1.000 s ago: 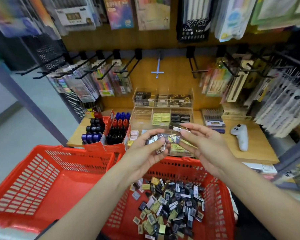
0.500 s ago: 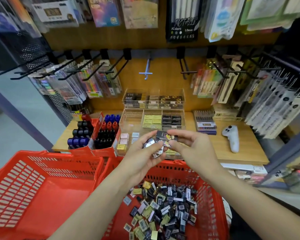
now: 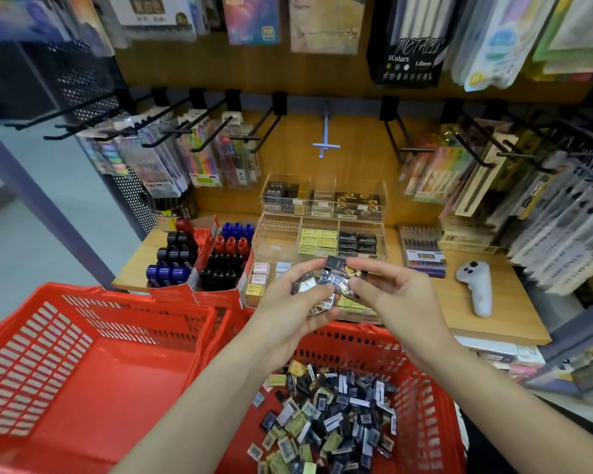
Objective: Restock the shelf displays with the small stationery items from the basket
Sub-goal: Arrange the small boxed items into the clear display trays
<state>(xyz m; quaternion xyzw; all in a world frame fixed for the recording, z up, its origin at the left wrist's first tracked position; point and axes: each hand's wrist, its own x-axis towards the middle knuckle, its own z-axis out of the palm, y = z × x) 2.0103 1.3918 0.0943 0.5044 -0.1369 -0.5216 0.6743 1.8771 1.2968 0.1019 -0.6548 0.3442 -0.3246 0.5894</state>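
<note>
Wooden shelf, two red baskets, both hands holding small packets

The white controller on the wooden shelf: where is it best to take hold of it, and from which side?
Grip the white controller round its narrow lower handle, coming from above and the front. It lies flat on the wooden shelf, handle toward you, with bare shelf round it.

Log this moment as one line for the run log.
left hand: holds small packs | right hand: pinches dark pack | right basket: many packs left | acrylic trays: partly filled
</note>
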